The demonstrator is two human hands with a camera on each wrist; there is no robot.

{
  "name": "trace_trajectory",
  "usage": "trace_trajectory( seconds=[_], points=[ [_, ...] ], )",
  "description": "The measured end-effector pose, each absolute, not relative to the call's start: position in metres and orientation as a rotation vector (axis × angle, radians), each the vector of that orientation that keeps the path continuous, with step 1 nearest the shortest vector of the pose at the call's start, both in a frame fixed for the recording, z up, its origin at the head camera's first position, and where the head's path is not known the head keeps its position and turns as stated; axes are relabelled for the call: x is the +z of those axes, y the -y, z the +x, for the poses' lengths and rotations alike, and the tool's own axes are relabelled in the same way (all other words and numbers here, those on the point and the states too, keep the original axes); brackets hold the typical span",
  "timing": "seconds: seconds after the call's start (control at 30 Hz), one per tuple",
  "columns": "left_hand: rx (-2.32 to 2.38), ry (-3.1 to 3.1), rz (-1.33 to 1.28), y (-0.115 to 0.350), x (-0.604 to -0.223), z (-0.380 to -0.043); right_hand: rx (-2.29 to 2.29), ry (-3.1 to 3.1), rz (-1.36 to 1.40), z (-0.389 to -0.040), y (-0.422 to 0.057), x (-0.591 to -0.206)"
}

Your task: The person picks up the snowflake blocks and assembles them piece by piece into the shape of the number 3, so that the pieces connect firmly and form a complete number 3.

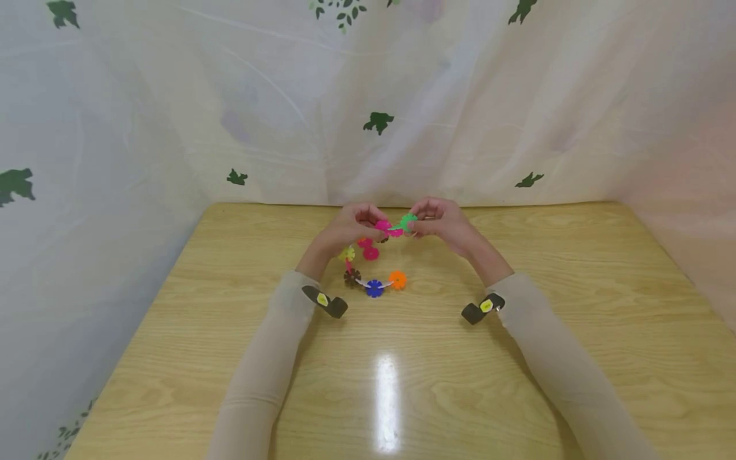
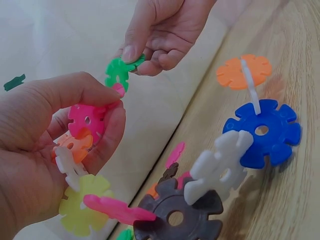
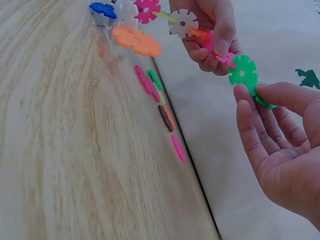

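My left hand [image 1: 351, 229] pinches a pink snowflake disc [image 2: 86, 120] between thumb and fingers. A notched chain hangs from it: a yellow disc [image 2: 85, 212], a brown disc [image 2: 160, 215], a blue disc [image 2: 270, 132] and an orange disc [image 2: 229, 75] at the far end, with white and pink ones between. On the other side my right hand [image 1: 445, 223] pinches a green disc [image 3: 265, 103] under its thumb. Another green disc [image 3: 243, 71] joins that one to the pink part by the left fingertips. The left fingers partly hide the orange and pink links.
Several loose discs lie on the wooden table [image 1: 368, 345] near its back edge, among them a pink disc [image 3: 178, 148] and a brown disc [image 3: 165, 119]. A pale cloth [image 1: 287, 128] with green leaf shapes hangs behind the table.
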State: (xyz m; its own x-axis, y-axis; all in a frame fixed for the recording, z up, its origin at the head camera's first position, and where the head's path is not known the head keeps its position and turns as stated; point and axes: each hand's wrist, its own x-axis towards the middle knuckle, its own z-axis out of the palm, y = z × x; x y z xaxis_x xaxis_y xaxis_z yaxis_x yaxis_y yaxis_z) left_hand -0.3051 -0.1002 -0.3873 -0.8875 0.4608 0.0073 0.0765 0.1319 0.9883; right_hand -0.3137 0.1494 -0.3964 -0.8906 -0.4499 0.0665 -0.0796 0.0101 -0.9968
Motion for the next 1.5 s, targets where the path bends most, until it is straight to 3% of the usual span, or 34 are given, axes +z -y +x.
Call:
trace_trajectory(
  seconds=[1.23,1.5],
  points=[
    [1.913,-2.087,0.534,0.0943,-0.3909,-0.3043,-2.167,-2.070,-0.617,-0.3093,-0.1428,-0.3962],
    [1.881,-2.085,0.526,0.0988,-0.3885,-0.3060,-2.024,-2.132,-0.631,-0.3108,-0.1448,-0.3942]
  ],
)
